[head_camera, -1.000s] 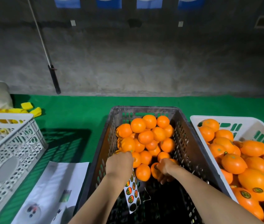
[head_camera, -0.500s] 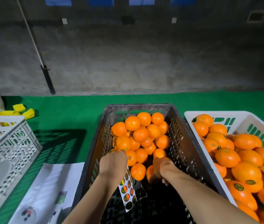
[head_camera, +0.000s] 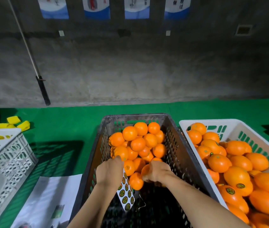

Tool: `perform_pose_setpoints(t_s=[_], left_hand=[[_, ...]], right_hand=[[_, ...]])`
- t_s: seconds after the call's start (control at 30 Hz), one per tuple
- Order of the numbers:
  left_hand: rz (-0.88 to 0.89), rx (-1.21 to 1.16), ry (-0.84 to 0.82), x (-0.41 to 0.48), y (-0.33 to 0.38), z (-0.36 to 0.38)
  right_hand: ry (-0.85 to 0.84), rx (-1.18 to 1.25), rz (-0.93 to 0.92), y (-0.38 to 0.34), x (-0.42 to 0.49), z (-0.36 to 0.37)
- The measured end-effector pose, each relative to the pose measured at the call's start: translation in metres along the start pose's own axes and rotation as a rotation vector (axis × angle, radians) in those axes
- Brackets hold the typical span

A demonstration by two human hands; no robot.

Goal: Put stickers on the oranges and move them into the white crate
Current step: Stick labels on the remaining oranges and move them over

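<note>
A dark grey crate (head_camera: 185, 155) in the middle holds a heap of plain oranges (head_camera: 138, 142) at its far end. My left hand (head_camera: 109, 172) is inside it and holds a white sticker sheet (head_camera: 125, 194) that hangs down from my fingers, which touch the heap. Beside it, my right hand (head_camera: 157, 171) curls round one orange (head_camera: 145, 170) at the near edge of the heap. To the right stands the white crate (head_camera: 229, 125), filled with oranges (head_camera: 239, 176), some bearing round green stickers.
A white perforated crate (head_camera: 5, 163) stands at the left with yellow pieces (head_camera: 17, 123) behind it. A printed paper sheet (head_camera: 48, 199) lies on the green mat (head_camera: 64, 122). A concrete wall rises behind, with a pole (head_camera: 36, 71) leaning on it.
The camera tilted up a little. My right hand has closed further round an orange at the heap's near edge. My left hand stays at the heap with the sticker sheet.
</note>
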State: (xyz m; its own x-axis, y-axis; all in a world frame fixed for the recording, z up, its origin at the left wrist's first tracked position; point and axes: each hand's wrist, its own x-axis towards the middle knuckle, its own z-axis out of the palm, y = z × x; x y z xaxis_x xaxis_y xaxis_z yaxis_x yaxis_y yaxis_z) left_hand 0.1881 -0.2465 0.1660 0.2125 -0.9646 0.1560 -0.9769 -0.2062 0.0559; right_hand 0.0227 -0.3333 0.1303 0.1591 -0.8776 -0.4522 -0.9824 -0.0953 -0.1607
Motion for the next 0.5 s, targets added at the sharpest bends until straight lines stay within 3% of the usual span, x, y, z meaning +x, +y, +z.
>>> perform_pose_setpoints(t_s=[0.1, 0.17, 0.27, 0.5], left_hand=[[-0.028, -0.035, 0.025, -0.001, -0.001, -0.001], [-0.040, -0.056, 0.045, -0.001, -0.001, -0.001], [-0.043, -0.070, 0.047, -0.001, -0.001, 0.001], [-0.013, -0.080, 0.045, -0.001, -0.001, 0.005]], right_hand=[[0.195, 0.363, -0.089, 0.005, -0.004, -0.011], [0.267, 0.797, -0.050, 0.005, -0.009, -0.021], [0.219, 1.507, 0.007, 0.004, -0.017, -0.037], [0.158, 2.349, -0.265, 0.042, -0.028, -0.066]])
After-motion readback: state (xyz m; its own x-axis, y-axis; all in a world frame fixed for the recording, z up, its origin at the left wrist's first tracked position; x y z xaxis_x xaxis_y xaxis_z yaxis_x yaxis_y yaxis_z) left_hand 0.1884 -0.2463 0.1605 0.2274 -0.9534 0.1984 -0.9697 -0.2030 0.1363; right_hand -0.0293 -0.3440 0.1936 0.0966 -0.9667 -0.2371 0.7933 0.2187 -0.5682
